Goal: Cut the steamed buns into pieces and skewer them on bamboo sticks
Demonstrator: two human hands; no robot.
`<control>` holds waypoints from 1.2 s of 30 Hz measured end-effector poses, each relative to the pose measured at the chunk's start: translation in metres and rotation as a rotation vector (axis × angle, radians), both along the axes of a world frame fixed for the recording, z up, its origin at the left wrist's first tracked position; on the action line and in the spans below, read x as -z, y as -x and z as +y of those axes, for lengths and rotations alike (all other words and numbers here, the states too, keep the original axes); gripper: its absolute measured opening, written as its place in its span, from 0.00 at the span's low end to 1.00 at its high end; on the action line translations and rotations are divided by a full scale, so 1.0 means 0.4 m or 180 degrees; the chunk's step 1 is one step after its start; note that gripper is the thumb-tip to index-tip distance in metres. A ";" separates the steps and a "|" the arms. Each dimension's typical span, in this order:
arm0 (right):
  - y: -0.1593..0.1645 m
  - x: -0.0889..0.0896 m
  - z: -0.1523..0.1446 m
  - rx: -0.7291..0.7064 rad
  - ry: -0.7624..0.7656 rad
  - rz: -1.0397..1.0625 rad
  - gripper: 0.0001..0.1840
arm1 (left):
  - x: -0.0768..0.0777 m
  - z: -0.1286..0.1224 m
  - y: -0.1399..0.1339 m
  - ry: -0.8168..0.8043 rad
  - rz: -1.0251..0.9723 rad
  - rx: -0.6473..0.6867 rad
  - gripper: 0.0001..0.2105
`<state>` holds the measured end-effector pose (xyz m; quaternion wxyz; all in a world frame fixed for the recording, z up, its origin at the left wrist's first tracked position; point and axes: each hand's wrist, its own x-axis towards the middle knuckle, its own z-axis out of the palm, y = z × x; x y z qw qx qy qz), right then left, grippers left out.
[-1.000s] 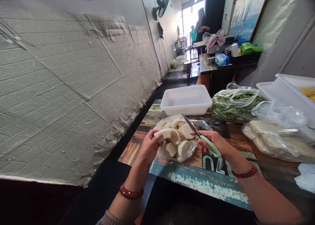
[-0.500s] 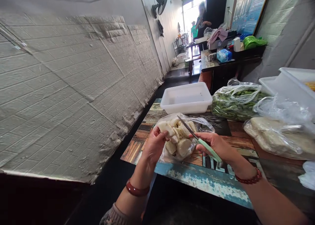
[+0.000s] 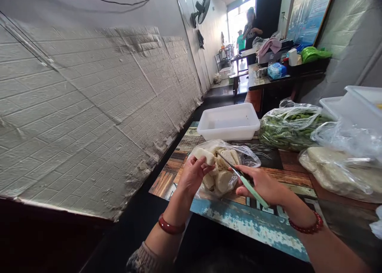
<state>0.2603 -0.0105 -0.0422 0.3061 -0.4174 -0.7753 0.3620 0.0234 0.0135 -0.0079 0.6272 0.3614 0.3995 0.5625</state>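
My left grip (image 3: 192, 176) pinches a thick, pale piece (image 3: 205, 156) above the clear plastic bag (image 3: 231, 182) of similar pieces on the wood-patterned surface (image 3: 167, 181), while my right grip (image 3: 264, 183) is closed around the green-handled scissors (image 3: 251, 191), blades angled toward it. I judge this to be the lining-up for a cut, though I cannot tell whether blade and piece touch. The next move would seem to call for parted blades and a steady pinch, well clear of their path.
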 end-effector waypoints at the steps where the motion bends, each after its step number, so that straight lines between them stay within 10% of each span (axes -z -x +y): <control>1: 0.000 0.000 0.001 0.0060 0.0017 -0.0090 0.37 | -0.001 0.001 0.000 -0.0025 -0.0019 0.0014 0.22; 36: 0.003 0.015 0.016 0.0099 0.0265 -0.0313 0.40 | 0.008 -0.007 -0.024 -0.0121 0.0257 -0.0094 0.20</control>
